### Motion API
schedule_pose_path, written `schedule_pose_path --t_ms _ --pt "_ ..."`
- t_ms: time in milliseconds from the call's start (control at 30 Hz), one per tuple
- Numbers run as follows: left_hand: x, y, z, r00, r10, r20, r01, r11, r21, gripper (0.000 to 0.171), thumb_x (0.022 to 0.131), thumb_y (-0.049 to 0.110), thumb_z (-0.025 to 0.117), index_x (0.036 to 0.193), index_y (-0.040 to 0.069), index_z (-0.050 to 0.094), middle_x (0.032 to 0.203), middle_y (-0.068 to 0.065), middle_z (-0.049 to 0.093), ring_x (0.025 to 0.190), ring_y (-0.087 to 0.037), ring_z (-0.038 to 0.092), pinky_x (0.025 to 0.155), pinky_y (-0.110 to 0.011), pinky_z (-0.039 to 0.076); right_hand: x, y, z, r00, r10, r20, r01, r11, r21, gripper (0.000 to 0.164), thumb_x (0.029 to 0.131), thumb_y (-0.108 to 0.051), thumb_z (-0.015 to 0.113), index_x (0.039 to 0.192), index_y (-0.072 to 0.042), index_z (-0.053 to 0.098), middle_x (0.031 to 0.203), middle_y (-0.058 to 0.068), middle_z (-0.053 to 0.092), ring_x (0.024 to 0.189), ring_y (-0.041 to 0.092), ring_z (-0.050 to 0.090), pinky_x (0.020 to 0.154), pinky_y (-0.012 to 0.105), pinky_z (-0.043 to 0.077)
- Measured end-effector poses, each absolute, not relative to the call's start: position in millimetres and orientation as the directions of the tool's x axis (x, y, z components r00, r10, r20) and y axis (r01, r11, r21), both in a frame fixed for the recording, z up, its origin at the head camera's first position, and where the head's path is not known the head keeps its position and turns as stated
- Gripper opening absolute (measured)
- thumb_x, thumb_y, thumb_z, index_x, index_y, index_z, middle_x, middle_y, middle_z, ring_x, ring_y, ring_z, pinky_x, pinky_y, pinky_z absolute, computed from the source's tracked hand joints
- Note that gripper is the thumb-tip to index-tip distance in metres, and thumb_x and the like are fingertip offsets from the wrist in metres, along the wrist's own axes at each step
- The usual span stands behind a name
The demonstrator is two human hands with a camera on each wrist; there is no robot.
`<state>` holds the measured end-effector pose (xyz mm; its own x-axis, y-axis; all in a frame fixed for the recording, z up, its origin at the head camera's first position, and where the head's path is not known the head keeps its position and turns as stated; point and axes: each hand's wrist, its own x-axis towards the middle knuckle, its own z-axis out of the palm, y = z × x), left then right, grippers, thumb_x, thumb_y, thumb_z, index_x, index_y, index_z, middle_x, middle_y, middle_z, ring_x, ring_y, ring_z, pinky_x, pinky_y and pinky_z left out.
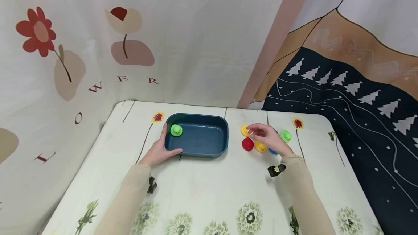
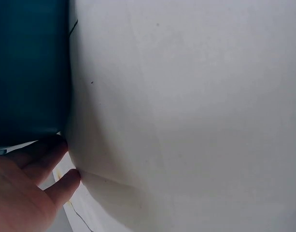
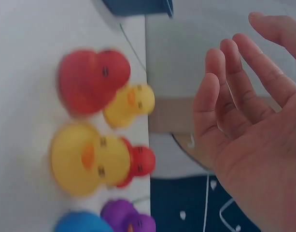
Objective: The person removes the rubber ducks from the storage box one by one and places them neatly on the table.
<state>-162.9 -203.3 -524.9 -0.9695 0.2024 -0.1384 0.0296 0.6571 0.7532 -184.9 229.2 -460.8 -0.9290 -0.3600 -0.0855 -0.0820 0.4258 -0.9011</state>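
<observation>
A dark blue rectangular tub (image 1: 205, 154) sits on the table with one green rubber duck (image 1: 176, 130) inside, at its left end. My left hand (image 1: 160, 151) rests against the tub's near left corner, fingers extended along the left side and thumb along the front. Over a cluster of rubber ducks to the right hovers my right hand (image 1: 269, 139), fingers slightly bent and nothing in them. Below it are a red duck (image 3: 92, 82), a yellow duck (image 3: 87, 159), a smaller yellow one (image 3: 131, 104), another red one (image 3: 143, 162), a purple duck (image 3: 126, 215) and a blue one (image 3: 82, 223).
Another green duck (image 1: 285, 136) stands right of my right hand. A flower-patterned cloth covers the table (image 1: 209, 188). Behind it hangs a printed curtain (image 1: 196, 46), with a dark tree-patterned cloth (image 1: 326, 111) at the right.
</observation>
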Motion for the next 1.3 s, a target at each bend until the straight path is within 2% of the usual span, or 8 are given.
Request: schedule_pose_path --t_ms 100,300,567,767,900,1133,1300 --pt "-163.5 -204.0 -523.6 -0.97 0.201 -0.139 0.029 0.66 0.751 0.121 0.08 0.049 0.075 0.154 0.021 -0.016 0.153 -0.03 0.018 0.13 -0.05 0.035 0.101 -0.062 0.033 -186.0 216.0 -461.2 -0.919 -0.383 -0.088 -0.079 0.399 -0.914 0.033 0.092 -0.013 0.066 0.125 -0.004 0.062 0.115 0.015 0.061 0.104 0.029 0.057 0.086 0.028 0.049" --pt "-163.3 -203.4 -523.0 -0.969 0.203 -0.138 0.032 0.661 0.75 0.121 0.08 0.05 0.075 0.154 0.021 -0.016 0.152 -0.032 0.02 0.129 -0.05 0.036 0.101 -0.062 0.034 -191.4 191.7 -464.4 -0.899 -0.435 -0.046 -0.12 0.346 -0.93 0.033 0.092 -0.013 0.066 0.123 -0.003 0.062 0.112 0.015 0.062 0.103 0.03 0.057 0.086 0.027 0.049" --pt "-160.2 -203.1 -522.8 -0.969 0.2 -0.144 0.024 0.66 0.751 0.12 0.08 0.049 0.075 0.154 0.022 -0.016 0.151 -0.032 0.021 0.129 -0.05 0.037 0.101 -0.062 0.033 -193.8 157.7 -457.1 -0.863 -0.504 -0.037 -0.116 0.27 -0.956 0.033 0.093 -0.003 0.062 0.125 0.005 0.059 0.118 0.028 0.059 0.105 0.035 0.056 0.085 0.029 0.05" --pt "-161.1 -203.0 -522.6 -0.969 0.201 -0.142 0.028 0.662 0.749 0.121 0.079 0.053 0.075 0.154 0.022 -0.016 0.152 -0.032 0.02 0.13 -0.05 0.036 0.102 -0.061 0.033 -186.3 132.2 -431.7 -0.844 -0.535 -0.032 -0.13 0.262 -0.956 0.032 0.094 -0.003 0.061 0.124 0.007 0.059 0.113 0.023 0.061 0.1 0.027 0.057 0.085 0.028 0.05" --pt "-162.5 -202.8 -522.4 -0.97 0.2 -0.138 0.031 0.666 0.745 0.121 0.08 0.052 0.075 0.154 0.021 -0.015 0.151 -0.033 0.022 0.13 -0.05 0.037 0.102 -0.061 0.033 -189.1 119.0 -429.7 -0.833 -0.552 -0.029 -0.122 0.235 -0.964 0.032 0.094 -0.003 0.061 0.123 0.009 0.058 0.112 0.022 0.061 0.098 0.024 0.058 0.085 0.027 0.05" --pt "-163.6 -202.4 -522.8 -0.968 0.207 -0.141 0.033 0.663 0.748 0.12 0.081 0.05 0.074 0.154 0.021 -0.017 0.152 -0.032 0.02 0.131 -0.05 0.035 0.102 -0.061 0.032 -194.0 93.3 -431.1 -0.823 -0.567 0.006 -0.16 0.223 -0.962 0.023 0.093 0.002 0.059 0.116 0.009 0.061 0.109 0.025 0.062 0.097 0.036 0.058 0.083 0.025 0.051" --pt "-162.5 -202.8 -523.0 -0.969 0.195 -0.152 0.016 0.664 0.748 0.118 0.082 0.046 0.075 0.154 0.021 -0.016 0.152 -0.032 0.021 0.131 -0.05 0.035 0.103 -0.062 0.032 -197.9 72.1 -440.6 -0.808 -0.589 0.031 -0.205 0.23 -0.951 0.02 0.093 0.003 0.059 0.111 0.009 0.062 0.109 0.024 0.062 0.095 0.038 0.057 0.081 0.025 0.05"
